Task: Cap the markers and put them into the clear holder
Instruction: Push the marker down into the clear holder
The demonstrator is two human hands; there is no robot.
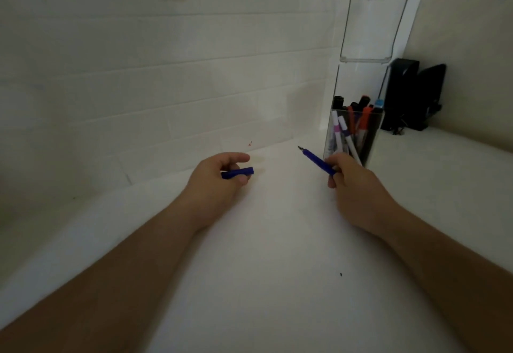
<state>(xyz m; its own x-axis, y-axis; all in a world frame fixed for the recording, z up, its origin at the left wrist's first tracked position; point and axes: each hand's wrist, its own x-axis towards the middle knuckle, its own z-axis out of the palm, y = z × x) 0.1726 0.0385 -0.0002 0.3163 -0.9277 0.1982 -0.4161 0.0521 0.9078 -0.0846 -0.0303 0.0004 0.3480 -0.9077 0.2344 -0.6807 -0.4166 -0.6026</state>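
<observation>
Head view: cap and marker held apart over white counter

Head view, seen from above: blue cap (238,172) pinched in left hand (219,177), open end facing right. Uncapped blue marker (316,159) gripped by right hand (352,183), nib pointing up-left toward the cap, well apart from it. Clear holder (354,136), lid raised, just behind the right hand, already stocked with markers. White counter (263,241), tiled wall (138,75), black object (413,94) in the corner.

The clear holder (354,136) stands on the counter (277,241), close to the wall (138,75) behind it. The markers (358,122) stand inside the holder. Just left of the holder is the right hand (352,183) with an uncapped marker (316,159); further left, the left hand (219,176) with the cap (238,172)
</observation>
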